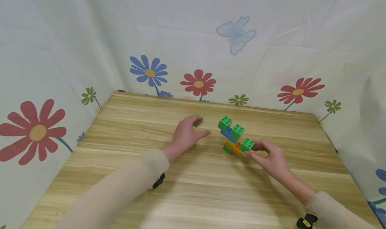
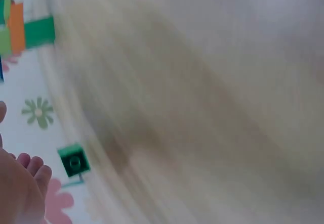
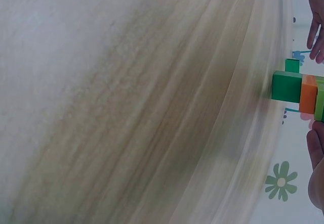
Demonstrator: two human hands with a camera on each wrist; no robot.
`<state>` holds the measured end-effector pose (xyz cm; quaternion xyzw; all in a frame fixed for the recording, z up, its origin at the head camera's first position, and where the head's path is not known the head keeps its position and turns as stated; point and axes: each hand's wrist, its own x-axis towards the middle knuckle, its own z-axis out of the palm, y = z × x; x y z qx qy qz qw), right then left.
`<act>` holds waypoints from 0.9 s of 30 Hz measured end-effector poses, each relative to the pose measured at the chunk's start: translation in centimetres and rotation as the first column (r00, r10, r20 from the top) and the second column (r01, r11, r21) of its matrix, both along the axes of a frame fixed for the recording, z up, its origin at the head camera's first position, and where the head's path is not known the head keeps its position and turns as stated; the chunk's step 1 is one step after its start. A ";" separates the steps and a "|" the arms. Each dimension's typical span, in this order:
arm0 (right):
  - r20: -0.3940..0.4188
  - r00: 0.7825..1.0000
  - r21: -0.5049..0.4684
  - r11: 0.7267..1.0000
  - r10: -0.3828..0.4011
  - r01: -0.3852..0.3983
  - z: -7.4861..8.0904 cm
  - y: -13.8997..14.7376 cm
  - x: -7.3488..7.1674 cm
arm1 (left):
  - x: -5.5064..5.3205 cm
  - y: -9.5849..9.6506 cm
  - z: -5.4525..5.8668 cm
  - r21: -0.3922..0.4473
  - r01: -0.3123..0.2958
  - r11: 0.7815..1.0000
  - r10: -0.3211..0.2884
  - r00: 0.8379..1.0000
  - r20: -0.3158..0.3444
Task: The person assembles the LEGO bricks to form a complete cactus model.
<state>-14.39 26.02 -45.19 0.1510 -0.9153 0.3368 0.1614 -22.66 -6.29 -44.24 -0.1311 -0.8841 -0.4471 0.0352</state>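
A stack of toy building bricks [image 1: 233, 146] stands on the table, with green, orange, yellow-green and blue pieces. Two green bricks [image 1: 237, 132] sit on its blue piece [image 1: 228, 136], and another green brick [image 1: 247, 144] is at its right end. My right hand [image 1: 272, 158] pinches that right end between thumb and fingers. To the left, my left hand [image 1: 186, 134] reaches over a loose green brick [image 2: 74, 161], thumb spread from the fingers. In the left wrist view a gap shows between this brick and the fingertips [image 2: 44, 172]. Its far side is partly hidden in the head view.
A wood-grain table [image 1: 193, 188] lies under both hands. White cloth with printed flowers [image 1: 199, 83] and a butterfly rises behind the far edge and at both sides. A dark strap piece [image 1: 158, 181] shows at the left wrist, another [image 1: 307, 221] at the right.
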 end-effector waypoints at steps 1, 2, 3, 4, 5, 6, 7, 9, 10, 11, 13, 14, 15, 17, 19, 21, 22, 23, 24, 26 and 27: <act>0.001 1.000 -0.001 1.000 0.003 -0.003 0.0 0.0 0.0 | -0.5 -0.2 0.1 -0.011 -0.012 1.000 0.012 1.000 0.001; 0.001 1.000 -0.001 1.000 0.006 -0.006 0.0 0.0 -0.1 | -0.9 -0.4 0.3 -0.024 -0.025 0.999 0.025 1.000 0.003; 0.002 1.000 -0.002 1.000 0.009 -0.009 0.0 0.0 -0.1 | -1.3 -0.6 0.3 -0.033 -0.034 0.999 0.035 0.999 0.007; 0.000 1.000 -0.001 1.000 0.010 -0.010 0.0 0.0 -0.1 | -1.7 -0.8 0.4 -0.048 -0.043 0.998 0.043 0.999 0.012; -0.002 1.000 -0.002 1.000 0.012 -0.012 0.0 0.0 -0.1 | -2.1 -0.9 0.4 -0.059 -0.047 0.997 0.048 0.999 0.021; -0.005 1.000 -0.001 1.000 0.013 -0.013 0.0 0.0 -0.1 | -2.3 -1.0 0.4 -0.072 -0.050 0.996 0.052 0.998 0.023; -0.007 1.000 -0.002 1.000 0.014 -0.014 0.0 0.0 -0.1 | -2.6 -1.1 0.4 -0.085 -0.052 0.995 0.054 0.998 0.026; -0.012 1.000 0.000 1.000 0.014 -0.014 0.0 0.0 -0.1 | -3.1 -1.2 0.2 -0.102 -0.049 0.994 0.053 0.998 0.031; -0.014 1.000 0.000 1.000 0.014 -0.014 0.0 0.0 -0.1 | -3.4 -1.2 0.0 -0.111 -0.049 0.993 0.054 0.998 0.037; -0.015 1.000 -0.001 1.000 0.013 -0.013 0.1 0.0 -0.1 | -3.6 -1.3 -0.1 -0.118 -0.049 0.992 0.055 0.998 0.044; -0.014 1.000 0.000 1.000 0.013 -0.013 0.1 0.0 -0.1 | -4.0 -1.3 -0.3 -0.135 -0.051 0.990 0.059 0.996 0.060; -0.014 1.000 0.001 1.000 0.013 -0.013 0.1 0.0 -0.1 | -4.2 -1.2 -0.5 -0.146 -0.052 0.988 0.062 0.996 0.064; -0.013 1.000 0.000 1.000 0.013 -0.013 0.1 0.0 -0.1 | -4.4 -1.2 -0.6 -0.154 -0.055 0.986 0.066 0.995 0.070; -0.008 1.000 -0.003 1.000 0.015 -0.015 0.1 -0.1 -0.1 | -4.7 -1.1 -0.9 -0.169 -0.061 0.984 0.075 0.994 0.080; -0.004 1.000 -0.005 1.000 0.017 -0.017 0.1 -0.1 -0.1 | -5.1 -1.0 -1.2 -0.177 -0.067 0.982 0.083 0.993 0.084; -0.002 1.000 -0.006 1.000 0.018 -0.018 0.1 -0.1 0.0 | -5.4 -0.9 -1.4 -0.181 -0.073 0.981 0.090 0.992 0.086; -0.002 1.000 -0.006 1.000 0.018 -0.018 0.1 -0.1 0.0 | -5.5 -0.8 -1.5 -0.183 -0.075 0.980 0.092 0.992 0.085; -0.002 1.000 -0.006 1.000 0.018 -0.018 0.1 -0.1 0.0 | -5.6 -0.8 -1.6 -0.186 -0.076 0.980 0.092 0.992 0.082; -0.003 1.000 -0.004 1.000 0.017 -0.017 0.1 -0.1 0.0 | -5.7 -0.8 -1.7 -0.186 -0.078 0.980 0.094 0.992 0.082; -0.005 1.000 -0.001 1.000 0.016 -0.016 0.2 -0.1 0.0 | -5.8 -0.7 -1.8 -0.193 -0.082 0.978 0.098 0.992 0.078; -0.005 1.000 0.000 1.000 0.016 -0.016 0.2 -0.1 0.0 | -5.9 -0.7 -1.8 -0.193 -0.083 0.978 0.100 0.992 0.076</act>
